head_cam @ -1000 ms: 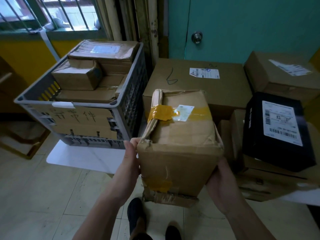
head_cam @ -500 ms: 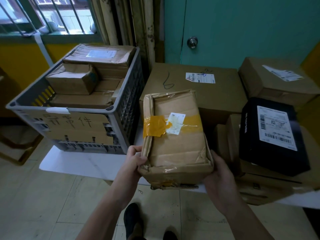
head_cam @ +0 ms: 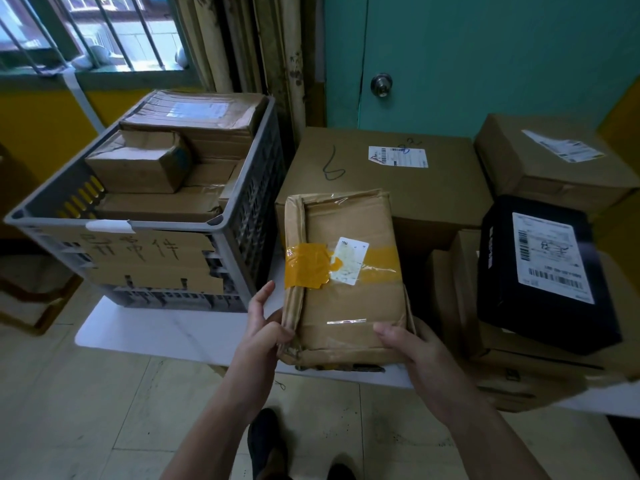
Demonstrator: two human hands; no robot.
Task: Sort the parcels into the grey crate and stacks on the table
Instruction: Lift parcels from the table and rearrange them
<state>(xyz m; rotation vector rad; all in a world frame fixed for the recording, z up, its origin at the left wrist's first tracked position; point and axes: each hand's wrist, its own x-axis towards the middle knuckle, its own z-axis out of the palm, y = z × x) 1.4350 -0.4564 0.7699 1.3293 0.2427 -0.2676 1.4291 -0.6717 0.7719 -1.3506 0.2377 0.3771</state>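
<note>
A crumpled brown parcel (head_cam: 349, 299) with a band of yellow tape and a small white label lies flat at the front edge of the white table (head_cam: 166, 334). My left hand (head_cam: 265, 327) grips its near left corner and my right hand (head_cam: 412, 348) grips its near right corner, thumb on top. The grey crate (head_cam: 242, 244) stands to the left on the table, holding several cardboard parcels. Behind the held parcel sits a large flat carton (head_cam: 388, 181) marked with a pen stroke.
A black parcel (head_cam: 540, 271) with a white shipping label lies on stacked cartons at the right. Another brown box (head_cam: 550, 161) stands at the back right. A teal door (head_cam: 485, 57) and a barred window (head_cam: 86, 29) are behind. My shoes show on the tiled floor (head_cam: 104, 410).
The parcel has tipped from raised and tilted towards me to flat and low at the table's front edge. Both hands have stayed at its near corners.
</note>
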